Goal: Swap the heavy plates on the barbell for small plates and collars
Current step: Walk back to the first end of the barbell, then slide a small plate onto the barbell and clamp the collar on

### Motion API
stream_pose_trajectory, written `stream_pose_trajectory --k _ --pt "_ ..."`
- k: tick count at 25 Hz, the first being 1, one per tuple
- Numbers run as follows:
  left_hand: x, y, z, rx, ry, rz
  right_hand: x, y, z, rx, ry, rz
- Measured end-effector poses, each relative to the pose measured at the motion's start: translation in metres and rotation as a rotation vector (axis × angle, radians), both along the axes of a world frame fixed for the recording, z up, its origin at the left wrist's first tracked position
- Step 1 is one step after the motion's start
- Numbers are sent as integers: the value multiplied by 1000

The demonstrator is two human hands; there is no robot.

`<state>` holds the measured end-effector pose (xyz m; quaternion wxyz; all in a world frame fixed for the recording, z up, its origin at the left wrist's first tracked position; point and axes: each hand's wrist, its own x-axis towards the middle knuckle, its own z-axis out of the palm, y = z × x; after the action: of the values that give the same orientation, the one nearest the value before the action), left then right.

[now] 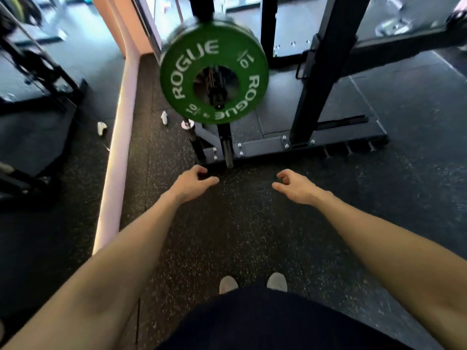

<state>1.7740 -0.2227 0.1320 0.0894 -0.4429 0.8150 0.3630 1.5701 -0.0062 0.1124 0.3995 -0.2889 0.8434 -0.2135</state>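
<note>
A green Rogue 10 plate (187,69) faces me end-on, with a dark plate edge just behind it at the top. Through its centre hole I see the dark end of a bar or peg (217,97). My left hand (194,183) and my right hand (293,185) hang in front of me below the plate, well short of it. Both have loosely curled fingers and hold nothing. I cannot see a collar on the plate.
The black rack base (265,145) and an upright post (318,79) stand behind the plate. A steel peg (228,152) sticks out of the base toward me. A pink low wall (118,152) runs along the left. Speckled rubber floor lies under my shoes (227,284).
</note>
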Motion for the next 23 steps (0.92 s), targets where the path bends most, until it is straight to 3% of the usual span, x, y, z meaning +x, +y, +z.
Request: stream_pose_trajectory --k 13,23 --pt "-89 -112 274 -562 485 -39 -95 -114 256 -530 434 90" --pt "-110 -119 474 -857 800 -11 -105 -136 469 -827 743 150"
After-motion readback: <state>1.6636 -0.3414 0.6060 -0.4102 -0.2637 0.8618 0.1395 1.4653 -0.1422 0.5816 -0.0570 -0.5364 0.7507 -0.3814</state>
